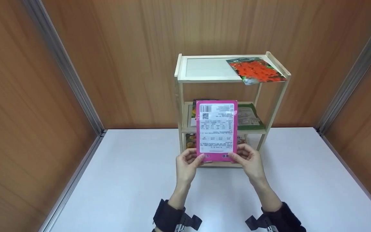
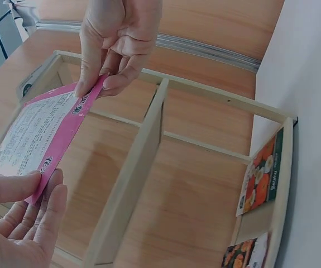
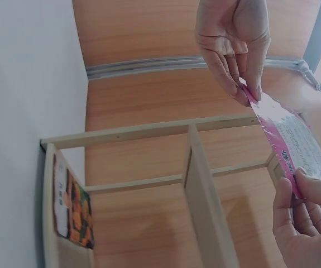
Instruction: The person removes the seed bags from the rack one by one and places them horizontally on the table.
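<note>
A pink seed packet (image 1: 217,130) is held up in front of a small wooden shelf, its white printed back with a barcode facing me. My left hand (image 1: 186,165) pinches its lower left corner between thumb and fingers. At the lower right corner, my right hand (image 1: 251,162) pinches it the same way. Both wrist views show thumbs on the printed side and fingers behind the packet (image 2: 40,131). The packet hides part of the middle and bottom shelves in the head view.
The three-level wooden shelf (image 1: 211,81) stands against the back wall. A red-flower packet (image 1: 256,70) lies on its top, overhanging the front edge. The middle level bears a green packet (image 1: 248,117) and another partly hidden one. Packets (image 1: 191,140) also lie at the bottom.
</note>
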`<state>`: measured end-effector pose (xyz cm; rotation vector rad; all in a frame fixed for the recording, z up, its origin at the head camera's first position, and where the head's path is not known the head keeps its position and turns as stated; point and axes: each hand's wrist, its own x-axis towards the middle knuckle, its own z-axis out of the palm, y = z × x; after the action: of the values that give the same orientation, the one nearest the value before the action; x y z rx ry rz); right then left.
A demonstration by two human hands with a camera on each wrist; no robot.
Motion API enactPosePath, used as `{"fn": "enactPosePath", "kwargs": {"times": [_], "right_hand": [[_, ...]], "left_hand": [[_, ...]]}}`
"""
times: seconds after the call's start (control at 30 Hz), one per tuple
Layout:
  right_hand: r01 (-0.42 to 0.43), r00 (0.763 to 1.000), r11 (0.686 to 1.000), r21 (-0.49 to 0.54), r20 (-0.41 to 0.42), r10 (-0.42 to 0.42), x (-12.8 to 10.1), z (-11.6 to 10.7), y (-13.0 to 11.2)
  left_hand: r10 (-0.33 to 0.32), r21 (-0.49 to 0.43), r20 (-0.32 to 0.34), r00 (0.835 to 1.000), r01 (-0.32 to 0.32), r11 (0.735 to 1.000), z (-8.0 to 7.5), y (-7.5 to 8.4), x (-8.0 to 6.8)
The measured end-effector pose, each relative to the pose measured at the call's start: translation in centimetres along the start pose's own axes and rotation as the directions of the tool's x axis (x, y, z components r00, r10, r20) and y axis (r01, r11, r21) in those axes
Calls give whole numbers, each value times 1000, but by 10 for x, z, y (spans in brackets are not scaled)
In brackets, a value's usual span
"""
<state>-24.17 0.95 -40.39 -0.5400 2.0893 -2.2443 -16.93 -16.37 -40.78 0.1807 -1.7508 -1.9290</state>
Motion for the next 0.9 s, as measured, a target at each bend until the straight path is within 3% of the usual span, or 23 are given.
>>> {"fn": "enactPosePath", "kwargs": {"times": [0.3, 0.43, 0.47, 0.5, 0.67, 0.7, 0.73, 0.77, 0.9], "right_hand": [[-71, 997, 997, 3, -31, 71, -16, -4, 34], [-31, 999, 999, 10, -23, 32, -24, -6, 48], [9, 1000, 999, 45, 4, -10, -19, -11, 72], [20, 1000, 998, 58, 5, -21, -21, -12, 75], [-17, 1000, 999, 35, -11, 18, -31, -13, 85], [-50, 998, 999, 0, -41, 50, -38, -8, 69], [-59, 997, 998, -9, -44, 59, -39, -9, 73], [-38, 999, 999, 13, -23, 38, -34, -15, 96], [-8, 1000, 999, 44, -6, 8, -25, -26, 144]], "left_hand": [[-61, -22, -21, 998, 60, 998, 1, -19, -20], [-74, -22, -38, 997, 74, 997, 0, -42, -24], [-76, -19, -41, 996, 76, 997, 0, -46, -26], [-82, -14, -46, 996, 82, 997, 0, -49, -27], [-124, -39, -60, 990, 122, 992, 1, -61, -35], [-134, -49, -64, 989, 131, 990, 1, -63, -36], [-137, -58, -67, 988, 133, 989, 1, -64, -37], [-139, -68, -71, 988, 134, 989, 1, -65, -39], [-116, -104, -97, 989, 106, 989, 3, -68, -43]]}}
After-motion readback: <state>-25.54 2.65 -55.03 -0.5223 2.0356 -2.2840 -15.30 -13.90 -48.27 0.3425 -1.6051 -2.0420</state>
